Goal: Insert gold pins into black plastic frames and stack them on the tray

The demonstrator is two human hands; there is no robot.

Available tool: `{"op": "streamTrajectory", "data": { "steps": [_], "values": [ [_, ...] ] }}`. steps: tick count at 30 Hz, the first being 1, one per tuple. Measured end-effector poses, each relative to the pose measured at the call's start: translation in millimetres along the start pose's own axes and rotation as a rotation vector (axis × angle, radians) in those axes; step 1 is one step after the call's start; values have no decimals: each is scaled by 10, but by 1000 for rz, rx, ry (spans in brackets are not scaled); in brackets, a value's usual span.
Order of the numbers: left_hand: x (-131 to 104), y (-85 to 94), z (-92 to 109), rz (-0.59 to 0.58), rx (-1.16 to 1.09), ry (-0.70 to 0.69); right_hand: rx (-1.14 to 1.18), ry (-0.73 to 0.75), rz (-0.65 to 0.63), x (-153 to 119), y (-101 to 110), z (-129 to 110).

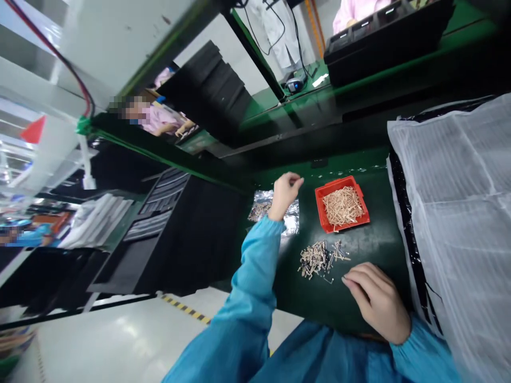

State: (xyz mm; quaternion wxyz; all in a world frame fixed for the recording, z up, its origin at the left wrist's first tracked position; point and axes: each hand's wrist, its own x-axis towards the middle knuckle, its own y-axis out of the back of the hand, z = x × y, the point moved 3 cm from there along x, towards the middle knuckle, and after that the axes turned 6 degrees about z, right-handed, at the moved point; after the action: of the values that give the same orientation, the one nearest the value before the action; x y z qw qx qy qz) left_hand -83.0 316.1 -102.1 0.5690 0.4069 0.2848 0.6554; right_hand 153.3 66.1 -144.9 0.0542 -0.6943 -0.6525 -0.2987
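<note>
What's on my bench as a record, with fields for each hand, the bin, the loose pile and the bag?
Left hand: before the silvery bag in this view; thumb and fingers close together, grip unclear
Right hand: beside the loose pile, fingers curled, grip unclear
Red bin: holds thin beige parts
Loose pile: beige and dark parts mixed, on the green tabletop
Silvery bag: small parts at its left end, in or on it unclear
Right side: whitish sheeting, black wrap along its edge

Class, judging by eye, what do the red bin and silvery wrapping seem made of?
Red bin: probably moulded plastic, smooth-looking, judging by its even colour and clean edges.
Silvery wrapping: perhaps foil or metallised film, shiny, with bright, crinkled highlights.
</note>
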Motion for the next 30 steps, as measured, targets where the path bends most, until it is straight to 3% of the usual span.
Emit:
{"op": "streamTrajectory", "data": {
  "steps": [3, 6, 9, 14, 18, 23, 30],
  "values": [
    [-1014, 87, 12, -31, -13, -15, 17, -44, 51, -8, 55, 131],
    [-1950, 20, 249, -29, -52, -39, 24, -84, 47, 12, 60, 205],
    [-2416, -125, 523, 45, -53, -26, 41, -101, -12, 22, 14, 204],
    [-2367, -377, 750, 77, -5, -62, 58, -99, -72, 5, -31, 195],
    [-2320, -505, 798, 98, -25, -119, 29, -124, -18, -8, 22, 255],
    [-2424, -405, 785, 174, -179, -174, 36, -235, 22, -29, 51, 280],
    [-2433, -311, 730, 66, -406, -158, 149, -323, -91, -71, -41, 243]
  ]
}}
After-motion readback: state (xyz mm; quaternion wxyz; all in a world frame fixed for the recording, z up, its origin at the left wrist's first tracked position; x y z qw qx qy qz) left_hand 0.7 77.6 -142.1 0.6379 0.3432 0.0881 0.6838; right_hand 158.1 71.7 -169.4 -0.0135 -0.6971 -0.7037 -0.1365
